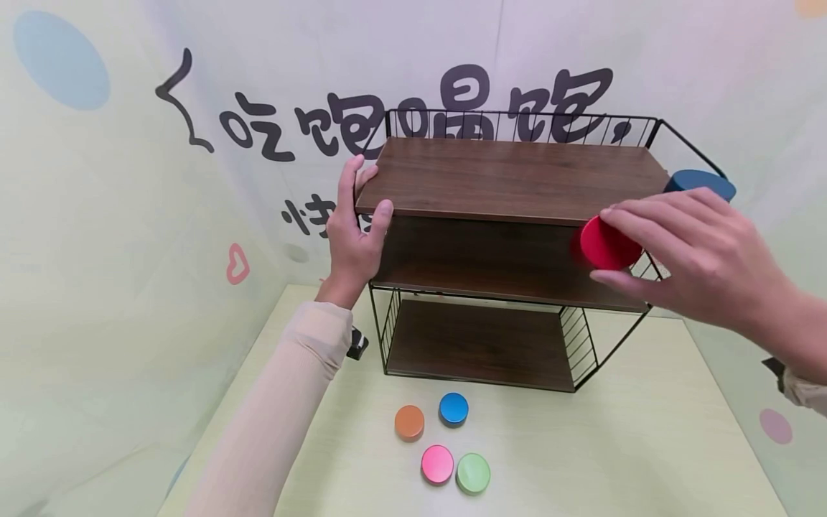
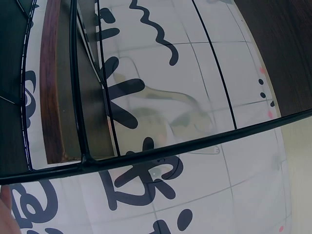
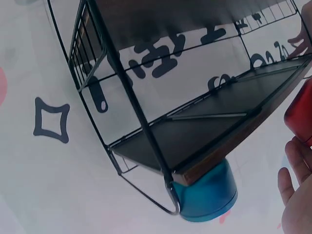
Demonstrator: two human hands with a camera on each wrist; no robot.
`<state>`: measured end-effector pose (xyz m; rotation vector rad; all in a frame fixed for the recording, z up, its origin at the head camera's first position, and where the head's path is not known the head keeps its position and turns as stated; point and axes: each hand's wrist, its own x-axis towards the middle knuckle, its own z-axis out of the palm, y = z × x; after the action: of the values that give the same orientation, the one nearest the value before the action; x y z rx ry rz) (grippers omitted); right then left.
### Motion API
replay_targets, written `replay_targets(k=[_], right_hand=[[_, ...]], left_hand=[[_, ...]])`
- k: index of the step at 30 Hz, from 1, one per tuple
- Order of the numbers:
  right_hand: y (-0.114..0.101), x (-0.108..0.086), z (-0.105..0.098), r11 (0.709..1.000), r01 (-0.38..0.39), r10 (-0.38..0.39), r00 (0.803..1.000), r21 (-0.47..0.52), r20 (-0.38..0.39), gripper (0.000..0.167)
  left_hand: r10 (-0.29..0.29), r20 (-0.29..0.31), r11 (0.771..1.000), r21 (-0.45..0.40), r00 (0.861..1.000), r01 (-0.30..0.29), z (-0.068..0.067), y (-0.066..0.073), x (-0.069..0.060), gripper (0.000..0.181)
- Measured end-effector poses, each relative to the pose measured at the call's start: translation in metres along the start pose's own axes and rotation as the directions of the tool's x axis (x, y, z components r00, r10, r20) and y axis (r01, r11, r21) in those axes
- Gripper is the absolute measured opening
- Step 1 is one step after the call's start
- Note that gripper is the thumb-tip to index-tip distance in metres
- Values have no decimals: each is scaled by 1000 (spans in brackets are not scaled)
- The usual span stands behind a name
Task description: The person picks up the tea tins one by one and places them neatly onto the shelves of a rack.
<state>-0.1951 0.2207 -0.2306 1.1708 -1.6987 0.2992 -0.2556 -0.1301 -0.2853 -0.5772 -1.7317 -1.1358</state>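
A three-tier rack (image 1: 517, 179) with dark wood shelves and black wire sides stands on the table. My left hand (image 1: 355, 248) grips its left end at the top shelf, thumb at the front corner; only a sliver of that hand (image 2: 6, 217) shows in the left wrist view. My right hand (image 1: 704, 258) holds a red round container (image 1: 610, 244) between thumb and fingers, in front of the rack's upper right part. Behind that hand, a dark blue round container (image 1: 701, 183) sits at the top shelf's right end, partly hidden. The right wrist view shows its blue side (image 3: 207, 195).
On the table (image 1: 549, 445) before the rack lie round pieces: orange (image 1: 410, 422), blue (image 1: 454, 408), pink (image 1: 437, 464) and light green (image 1: 474, 472). A small black object (image 1: 357, 343) is by the left forearm. A printed cloth backdrop (image 1: 258, 43) hangs behind.
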Motion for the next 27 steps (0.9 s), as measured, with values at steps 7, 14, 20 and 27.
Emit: replay_targets(k=[7,14,20,27], right_hand=[[16,2,-4,996,-59,59,998,-63,3,64],[34,1,-10,988,-100,112,989,-116,102,71],[43,-4,-14,974,-152,181,967,-166,179,76],[50,-1,-18,965,-175,220,945,-194,241,75]], left_hand=[[4,-3,1000,1,1000,-4,0,1,1,55],[4,0,1000,2,1000,-4,0,0,1,56],[-9,5,1000,1,1000,9,1,-2,0,58],[7,2,1000,0,1000,-7,1,1,1,55]])
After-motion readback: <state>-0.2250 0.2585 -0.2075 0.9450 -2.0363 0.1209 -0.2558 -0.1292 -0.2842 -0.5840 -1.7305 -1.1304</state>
